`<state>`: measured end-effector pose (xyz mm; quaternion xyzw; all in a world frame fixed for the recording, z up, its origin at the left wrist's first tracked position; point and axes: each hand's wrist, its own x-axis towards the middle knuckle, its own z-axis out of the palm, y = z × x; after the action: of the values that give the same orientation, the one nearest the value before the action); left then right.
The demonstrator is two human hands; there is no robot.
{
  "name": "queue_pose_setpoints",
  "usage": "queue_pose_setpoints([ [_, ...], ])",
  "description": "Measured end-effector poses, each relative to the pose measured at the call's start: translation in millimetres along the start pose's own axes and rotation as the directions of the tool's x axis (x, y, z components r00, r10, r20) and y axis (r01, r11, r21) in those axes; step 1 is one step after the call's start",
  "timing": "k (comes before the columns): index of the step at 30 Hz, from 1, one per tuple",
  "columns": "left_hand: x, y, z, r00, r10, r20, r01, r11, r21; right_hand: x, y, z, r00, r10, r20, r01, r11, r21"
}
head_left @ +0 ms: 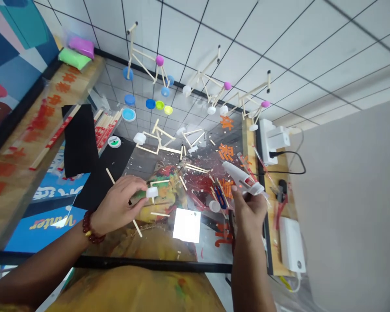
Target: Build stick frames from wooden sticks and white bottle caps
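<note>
My left hand (118, 203) pinches a white bottle cap (152, 192) between thumb and fingers, with thin wooden sticks (159, 182) beside it that may be joined to it. Over at the right, my right hand (251, 210) grips a white hot glue gun (238, 174), its nozzle pointing up and left and a small red light showing. Farther back lies a partly built stick frame (159, 148) with a white cap. Next to it is another stick piece (193, 136) with white caps. Loose sticks (160, 214) lie near my left hand.
Three finished stick models with pink balls (159, 60) stand along the back edge. Coloured caps (150, 104), black sheets (81, 143) and stick bundles (105, 130) lie left. Blue-handled scissors (219, 197) and a power strip (268, 141) are right.
</note>
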<state>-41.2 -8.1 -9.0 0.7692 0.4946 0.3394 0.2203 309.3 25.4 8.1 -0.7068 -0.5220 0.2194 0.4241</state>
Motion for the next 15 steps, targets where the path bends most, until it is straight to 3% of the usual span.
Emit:
queue_pose_setpoints([
  [3,0.3,-0.5,0.4,1.000,-0.002,-0.001,0.002,1.000,0.010,20.6,6.3,14.3,0.996,0.060,-0.059,-0.058,0.998,0.027],
  [10,1.0,-0.1,1.1,1.000,-0.012,0.015,0.012,1.000,0.001,36.2,11.6,26.9,0.984,0.163,0.074,-0.140,0.957,-0.253],
  [12,1.2,0.5,0.8,1.000,-0.018,0.021,0.017,1.000,0.006,34.7,10.7,20.6,0.985,0.149,0.091,-0.109,0.933,-0.344],
  [15,1.5,1.1,0.2,1.000,-0.017,0.014,0.017,1.000,0.014,22.4,5.4,2.6,0.992,0.030,0.122,0.028,0.895,-0.445],
])
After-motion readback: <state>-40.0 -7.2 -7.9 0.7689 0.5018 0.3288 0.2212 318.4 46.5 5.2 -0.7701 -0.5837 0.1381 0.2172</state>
